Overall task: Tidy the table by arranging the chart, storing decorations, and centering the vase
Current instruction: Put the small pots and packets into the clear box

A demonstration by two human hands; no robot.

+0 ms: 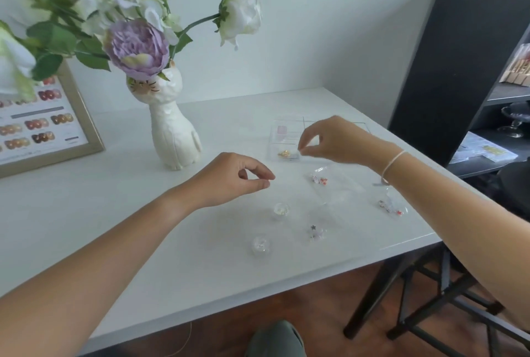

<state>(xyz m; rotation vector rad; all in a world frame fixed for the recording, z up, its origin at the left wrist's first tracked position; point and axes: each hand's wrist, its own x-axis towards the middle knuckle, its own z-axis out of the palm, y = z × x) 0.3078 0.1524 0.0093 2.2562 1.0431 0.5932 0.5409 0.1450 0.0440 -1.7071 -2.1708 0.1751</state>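
A white cat-shaped vase (173, 134) with white and purple flowers stands at the back left of the white table (120, 230). To its left leans a gold-framed colour chart (43, 127). A clear compartment box (282, 134) lies at the back right. My right hand (335, 141) hovers over it and pinches the edge of a small clear bag of gold pieces (287, 154). My left hand (235, 179) hangs above the table's middle, thumb and forefinger pinched with nothing visible in them. Small bags of decorations (319, 180) (390, 207) (317, 232) and two round clear jars (281, 210) (261, 243) lie loose.
A black shelf unit (459, 55) with papers and glassware stands close to the table's right edge. A black chair frame (424, 308) sits under the front right corner. The wall runs right behind the vase and chart.
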